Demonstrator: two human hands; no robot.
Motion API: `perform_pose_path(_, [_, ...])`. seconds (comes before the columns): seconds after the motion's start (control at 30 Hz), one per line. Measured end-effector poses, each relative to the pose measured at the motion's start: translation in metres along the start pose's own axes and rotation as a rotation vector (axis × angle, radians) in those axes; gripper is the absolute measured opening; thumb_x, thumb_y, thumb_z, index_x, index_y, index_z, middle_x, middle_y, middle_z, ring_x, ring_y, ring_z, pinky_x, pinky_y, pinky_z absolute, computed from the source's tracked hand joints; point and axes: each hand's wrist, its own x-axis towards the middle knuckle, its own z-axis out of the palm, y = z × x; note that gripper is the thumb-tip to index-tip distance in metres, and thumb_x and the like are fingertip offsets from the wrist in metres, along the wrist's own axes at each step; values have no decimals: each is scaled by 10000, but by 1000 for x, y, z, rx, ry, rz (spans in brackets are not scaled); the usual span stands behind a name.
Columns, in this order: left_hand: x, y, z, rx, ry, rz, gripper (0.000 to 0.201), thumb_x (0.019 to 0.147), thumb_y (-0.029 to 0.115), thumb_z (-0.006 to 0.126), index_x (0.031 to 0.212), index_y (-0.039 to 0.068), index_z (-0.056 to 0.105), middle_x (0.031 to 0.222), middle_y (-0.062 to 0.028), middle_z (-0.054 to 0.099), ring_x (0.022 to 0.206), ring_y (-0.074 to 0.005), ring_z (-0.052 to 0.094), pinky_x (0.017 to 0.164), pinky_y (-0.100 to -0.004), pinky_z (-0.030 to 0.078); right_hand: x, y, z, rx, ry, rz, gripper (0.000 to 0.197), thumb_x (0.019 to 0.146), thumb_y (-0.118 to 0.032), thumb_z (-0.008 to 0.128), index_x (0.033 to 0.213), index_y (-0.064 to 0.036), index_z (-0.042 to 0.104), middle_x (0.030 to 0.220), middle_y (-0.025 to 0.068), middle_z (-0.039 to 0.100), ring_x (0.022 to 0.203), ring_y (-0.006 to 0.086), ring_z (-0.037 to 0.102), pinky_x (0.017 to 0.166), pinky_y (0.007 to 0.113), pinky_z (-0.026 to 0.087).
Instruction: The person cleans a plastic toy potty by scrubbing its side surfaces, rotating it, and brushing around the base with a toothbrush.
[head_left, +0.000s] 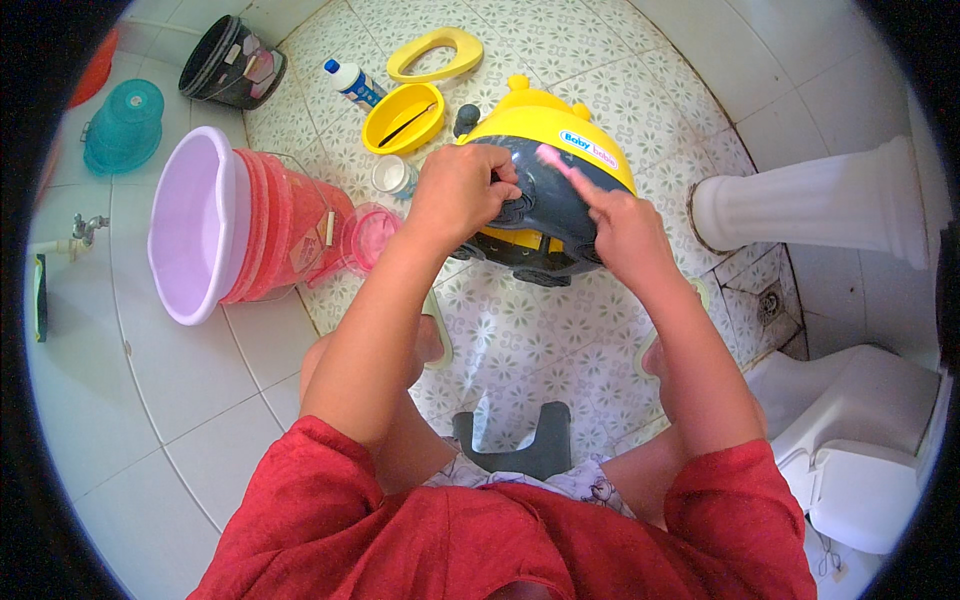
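Observation:
A yellow and dark grey toddler potty (548,150), shaped like a toy car with wheels, lies tipped on the patterned floor in front of me. My left hand (462,190) has its fingers curled against the potty's dark side, next to a round black part (513,210). Held in my right hand (630,232) is a small pink brush (556,161), blurred, with the index finger along it and its tip over the dark panel. Most of the brush's handle is hidden by the hand.
Beyond stand a yellow bowl (376,132) holding a dark brush, a yellow ring seat (470,50), a white bottle (347,76) and a small jar (392,174). Left are a red bucket (290,225) with a lilac basin (195,230) and a pink dipper (372,236). A white pedestal (815,203) stands right.

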Motion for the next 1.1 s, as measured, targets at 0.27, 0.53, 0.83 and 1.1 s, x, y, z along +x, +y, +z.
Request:
perform_pose_path(0.27, [1, 1, -2, -2, -8, -16, 140, 692, 84, 768, 795, 28, 690, 878, -107, 720, 823, -234, 697, 745, -328, 533, -5, 6, 12, 100, -40, -66, 599, 803, 5, 514, 1327, -284, 544, 844, 197, 657, 782, 377, 647, 716, 475, 508])
perform_pose_path(0.53, [2, 1, 0, -12, -7, 1, 137, 693, 78, 770, 792, 29, 690, 871, -107, 720, 817, -229, 698, 732, -328, 533, 1, 9, 11, 33, 26, 78, 639, 780, 14, 519, 1353, -270, 518, 832, 209, 650, 769, 387, 647, 718, 479, 508])
perform_pose_path(0.83, [2, 1, 1, -32, -8, 5, 140, 693, 75, 771, 795, 25, 691, 870, -108, 721, 811, -223, 698, 734, -325, 536, -2, 10, 15, -47, 102, 20, 606, 779, 13, 510, 1337, -223, 540, 807, 212, 639, 736, 394, 640, 691, 493, 511])
perform_pose_path(1.1, [1, 2, 0, -1, -10, -4, 144, 691, 81, 775, 793, 24, 692, 868, -104, 720, 805, -223, 696, 721, -327, 534, -18, -10, 19, -70, -56, -7, 609, 762, -4, 543, 1339, -199, 532, 808, 218, 638, 741, 390, 638, 697, 489, 513])
